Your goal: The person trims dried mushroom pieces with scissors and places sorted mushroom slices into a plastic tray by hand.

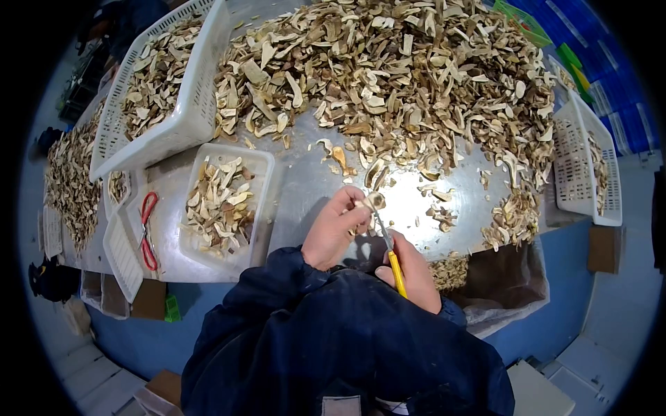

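Mushroom piece is pinched in left hand, yellow-handled tool in right hand, near tray of slices.

blue crates, upper right | brown box, right, lower down

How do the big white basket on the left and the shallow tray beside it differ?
The basket has walls pierced with slots; the tray's are solid. The basket is larger and deeper, the tray smaller and lower. The basket is opaque white, the tray cloudy and translucent. Both hold mushroom slices.
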The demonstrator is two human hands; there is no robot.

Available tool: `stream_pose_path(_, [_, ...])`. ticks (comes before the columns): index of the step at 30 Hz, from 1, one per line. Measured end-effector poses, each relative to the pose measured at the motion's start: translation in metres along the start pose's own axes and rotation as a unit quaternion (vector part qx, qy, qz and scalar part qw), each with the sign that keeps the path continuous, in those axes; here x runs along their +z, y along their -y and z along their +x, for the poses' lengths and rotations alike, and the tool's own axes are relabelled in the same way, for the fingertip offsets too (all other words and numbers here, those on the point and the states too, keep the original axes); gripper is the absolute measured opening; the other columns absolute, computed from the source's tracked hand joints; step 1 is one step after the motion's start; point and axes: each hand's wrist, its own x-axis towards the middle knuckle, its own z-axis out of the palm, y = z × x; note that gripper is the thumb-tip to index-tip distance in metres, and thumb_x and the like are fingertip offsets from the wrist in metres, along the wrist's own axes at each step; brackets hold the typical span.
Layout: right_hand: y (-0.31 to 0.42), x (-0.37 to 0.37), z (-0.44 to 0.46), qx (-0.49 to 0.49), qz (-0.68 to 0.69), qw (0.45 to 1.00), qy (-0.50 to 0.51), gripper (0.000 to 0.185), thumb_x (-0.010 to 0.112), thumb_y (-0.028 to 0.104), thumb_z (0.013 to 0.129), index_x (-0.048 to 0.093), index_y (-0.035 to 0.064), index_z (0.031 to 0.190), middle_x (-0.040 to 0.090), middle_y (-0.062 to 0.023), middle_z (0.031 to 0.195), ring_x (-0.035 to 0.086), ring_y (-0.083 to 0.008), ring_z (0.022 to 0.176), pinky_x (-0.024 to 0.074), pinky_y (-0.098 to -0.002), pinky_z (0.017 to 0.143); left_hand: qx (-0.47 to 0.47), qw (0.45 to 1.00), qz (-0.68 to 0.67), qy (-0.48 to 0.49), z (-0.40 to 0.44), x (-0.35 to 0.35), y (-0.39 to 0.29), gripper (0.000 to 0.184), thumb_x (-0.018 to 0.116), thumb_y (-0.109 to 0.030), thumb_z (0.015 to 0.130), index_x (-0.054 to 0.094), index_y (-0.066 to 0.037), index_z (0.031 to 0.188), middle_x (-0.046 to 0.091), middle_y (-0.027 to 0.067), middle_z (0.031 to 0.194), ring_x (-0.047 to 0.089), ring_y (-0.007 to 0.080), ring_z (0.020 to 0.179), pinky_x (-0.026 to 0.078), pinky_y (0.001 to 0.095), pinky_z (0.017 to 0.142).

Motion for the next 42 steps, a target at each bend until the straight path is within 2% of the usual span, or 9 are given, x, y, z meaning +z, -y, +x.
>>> stream_pose_path(8, [0.007, -0.001, 0.002, 0.058, -0.060, 0.996, 0.038, 0.040, 0.066, 0.022, 0.086, 0.048, 0.0024, 0.116, 0.059, -0.0225, 0.074, 0.059, -0.0424, 0.071, 0.0446, -0.0407, 0.062, -0.017, 0.998, 0.058, 0.026, 0.007, -0.018, 0.012, 0.013, 0.057, -0.007, 0.091, 0.050, -0.011, 0.102, 0.053, -0.0012, 0.089, 0.049, 0.0082, 0.079, 0.039, 0.0239, 0.070])
stream_pose_path(20, [-0.042, -0.006, 0.004, -0.074, 0.025, 0.978, 0.192, 0.029, 0.050, 0.031, 0.096, 0.055, 0.0029, 0.099, 0.054, -0.0109, 0.060, 0.054, -0.0207, 0.053, 0.0416, -0.0312, 0.054, 0.009, 0.978, -0.200, 0.057, 0.016, -0.065, -0.032, 0.011, 0.049, -0.010, 0.095, 0.051, -0.008, 0.106, 0.049, 0.0007, 0.085, 0.049, 0.0097, 0.073, 0.042, 0.0212, 0.061])
stream_pose_path(23, [-0.034, -0.022, 0.002, 0.130, 0.094, 0.951, 0.263, 0.046, 0.040, 0.041, 0.099, 0.060, 0.0003, 0.099, 0.052, -0.0041, 0.056, 0.050, -0.0126, 0.050, 0.0386, -0.0253, 0.051, 0.033, 0.973, -0.216, -0.070, 0.026, -0.062, -0.051, 0.019, 0.051, -0.008, 0.094, 0.051, -0.009, 0.112, 0.049, 0.0005, 0.087, 0.048, 0.0088, 0.072, 0.040, 0.0194, 0.058])
stream_pose_path(27, [-0.080, -0.022, -0.022, 0.188, 0.385, 0.904, -0.002, 0.052, 0.033, 0.048, 0.101, 0.055, 0.0004, 0.103, 0.047, -0.0039, 0.050, 0.047, -0.0138, 0.040, 0.0430, -0.0257, 0.041, 0.033, 0.981, -0.176, 0.069, 0.046, -0.094, -0.053, 0.020, 0.052, -0.006, 0.093, 0.055, -0.010, 0.112, 0.053, -0.0003, 0.093, 0.053, 0.0074, 0.076, 0.042, 0.0199, 0.058])
stream_pose_path(29, [-0.092, -0.032, -0.026, 0.141, 0.406, 0.900, -0.077, 0.062, 0.025, 0.052, 0.101, 0.052, -0.0038, 0.108, 0.044, -0.0029, 0.048, 0.044, -0.0145, 0.038, 0.0443, -0.0260, 0.040, 0.057, 0.988, 0.125, -0.074, 0.057, -0.087, -0.048, 0.019, 0.054, -0.006, 0.091, 0.059, -0.009, 0.108, 0.056, 0.0023, 0.098, 0.058, 0.0129, 0.078, 0.045, 0.0255, 0.061])
stream_pose_path(31, [-0.085, -0.037, -0.030, 0.119, 0.430, 0.889, -0.104, 0.062, 0.025, 0.052, 0.101, 0.051, -0.0037, 0.110, 0.042, -0.0026, 0.048, 0.043, -0.0155, 0.038, 0.0437, -0.0271, 0.041, 0.153, 0.873, 0.434, -0.161, 0.071, -0.074, -0.044, 0.020, 0.057, -0.007, 0.088, 0.062, -0.008, 0.108, 0.058, 0.0055, 0.100, 0.061, 0.0194, 0.082, 0.048, 0.0307, 0.065])
stream_pose_path(33, [-0.073, -0.034, -0.028, 0.121, 0.424, 0.890, -0.117, 0.059, 0.026, 0.050, 0.101, 0.050, -0.0030, 0.112, 0.042, -0.0023, 0.048, 0.044, -0.0162, 0.040, 0.0432, -0.0286, 0.042, 0.305, 0.620, 0.700, -0.180, 0.089, -0.073, -0.036, 0.026, 0.060, -0.008, 0.085, 0.063, -0.007, 0.111, 0.060, 0.0094, 0.099, 0.062, 0.0268, 0.089, 0.050, 0.0356, 0.072])
stream_pose_path(36, [-0.068, -0.025, -0.019, 0.090, 0.393, 0.912, -0.079, 0.057, 0.025, 0.046, 0.103, 0.050, -0.0038, 0.114, 0.044, -0.0031, 0.050, 0.046, -0.0153, 0.042, 0.0428, -0.0269, 0.046, 0.265, 0.598, 0.736, -0.176, 0.105, -0.081, -0.032, 0.030, 0.063, -0.009, 0.080, 0.064, -0.006, 0.110, 0.061, 0.0128, 0.096, 0.061, 0.0334, 0.089, 0.048, 0.0381, 0.079])
stream_pose_path(42, [-0.049, -0.009, -0.013, 0.132, 0.355, 0.924, -0.050, 0.047, 0.036, 0.038, 0.101, 0.051, -0.0041, 0.116, 0.046, -0.0028, 0.054, 0.047, -0.0126, 0.046, 0.0430, -0.0249, 0.047, 0.138, 0.821, 0.544, 0.108, 0.093, -0.046, -0.030, 0.028, 0.064, -0.011, 0.080, 0.064, -0.004, 0.108, 0.066, 0.0130, 0.096, 0.062, 0.0296, 0.086, 0.048, 0.0355, 0.081])
